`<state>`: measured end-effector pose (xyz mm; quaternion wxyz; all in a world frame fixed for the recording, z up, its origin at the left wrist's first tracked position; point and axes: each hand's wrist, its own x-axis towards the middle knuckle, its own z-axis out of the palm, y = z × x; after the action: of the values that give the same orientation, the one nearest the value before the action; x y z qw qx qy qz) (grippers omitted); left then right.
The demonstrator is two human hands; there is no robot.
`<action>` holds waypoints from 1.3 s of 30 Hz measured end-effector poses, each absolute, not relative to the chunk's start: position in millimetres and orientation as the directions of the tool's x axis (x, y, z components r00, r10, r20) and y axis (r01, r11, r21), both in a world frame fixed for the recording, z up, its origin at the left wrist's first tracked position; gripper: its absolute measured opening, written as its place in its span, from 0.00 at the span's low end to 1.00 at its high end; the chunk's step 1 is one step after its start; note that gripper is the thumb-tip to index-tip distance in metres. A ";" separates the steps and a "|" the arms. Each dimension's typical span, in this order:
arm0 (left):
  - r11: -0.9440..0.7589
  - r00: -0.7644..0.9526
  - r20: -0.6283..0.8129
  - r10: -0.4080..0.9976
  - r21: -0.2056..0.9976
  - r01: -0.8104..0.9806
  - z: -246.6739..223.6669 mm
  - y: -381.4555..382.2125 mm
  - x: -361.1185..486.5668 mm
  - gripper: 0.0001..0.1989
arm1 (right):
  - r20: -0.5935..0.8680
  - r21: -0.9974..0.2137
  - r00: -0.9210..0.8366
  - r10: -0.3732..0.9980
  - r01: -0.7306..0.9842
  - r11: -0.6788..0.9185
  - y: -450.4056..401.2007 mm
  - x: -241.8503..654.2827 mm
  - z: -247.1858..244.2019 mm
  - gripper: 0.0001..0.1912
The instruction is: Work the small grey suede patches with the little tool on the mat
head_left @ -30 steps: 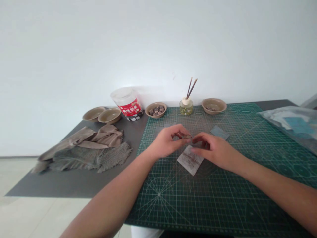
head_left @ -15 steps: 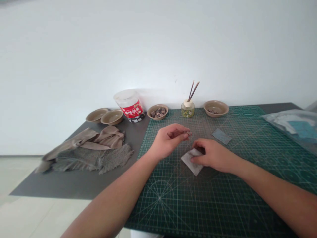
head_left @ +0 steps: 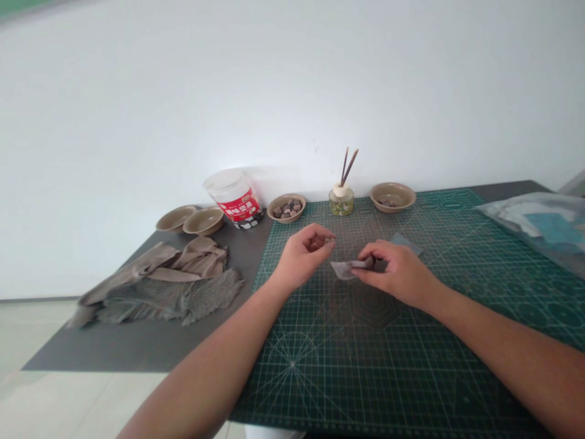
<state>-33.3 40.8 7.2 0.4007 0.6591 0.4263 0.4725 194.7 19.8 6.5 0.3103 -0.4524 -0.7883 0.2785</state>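
Note:
My left hand [head_left: 306, 253] is raised over the green cutting mat [head_left: 320, 347], its thumb and fingertips pinched on a small item too little to make out. To its right, my right hand [head_left: 397, 271] grips a small greyish-white pouch [head_left: 345, 269] between thumb and fingers. The pouch is tilted, its free end towards my left hand, without touching it. A flat grey-blue packet [head_left: 406, 244] lies on the mat just behind my right hand, partly hidden by it.
Along the wall stand two brown bowls [head_left: 204, 221], a red-labelled tub [head_left: 237, 204], a bowl of stones [head_left: 287, 209], a reed diffuser [head_left: 341, 201] and a bowl with few pieces [head_left: 393, 198]. Crumpled cloths [head_left: 169, 286] lie left, a plastic bag [head_left: 543, 222] right.
The pouch has turned from lying face-up to a steeper tilt in my right hand and come up slightly. My left hand has shifted a little left, still pinched.

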 end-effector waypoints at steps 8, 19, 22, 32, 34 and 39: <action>-0.262 0.219 0.213 0.952 0.938 0.229 6.3 42.3 -35.3 0.14 | 0.174 -0.795 -0.380 0.908 0.490 0.357 21.7 195.1 8.9 0.09; -0.196 0.220 0.178 0.959 0.979 0.062 9.5 39.9 -29.8 0.12 | -0.004 -0.984 -0.383 0.924 -0.166 -0.073 16.8 187.7 -1.1 0.08; -0.185 0.259 0.162 0.952 0.980 0.069 8.9 38.4 -29.2 0.12 | -0.045 -0.956 -0.379 0.924 -0.252 -0.150 15.8 186.3 -0.9 0.10; -0.095 0.431 0.088 0.898 0.995 -0.006 7.6 33.8 -24.7 0.16 | 0.015 -0.997 -0.373 0.928 -0.071 -0.012 18.6 186.9 -3.5 0.15; -0.085 0.429 0.082 0.900 0.996 -0.012 8.3 34.6 -24.8 0.16 | 0.047 -0.999 -0.359 0.932 0.004 0.052 19.3 187.8 -4.2 0.18; -0.060 0.427 0.069 0.902 0.998 -0.035 9.9 35.4 -25.1 0.17 | 0.115 -0.962 -0.295 0.948 0.206 0.180 18.2 191.3 0.9 0.16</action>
<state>-25.1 35.4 9.9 0.5857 0.6085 0.3561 0.3998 191.3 18.2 0.9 0.3989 -0.4395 -0.6565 0.4655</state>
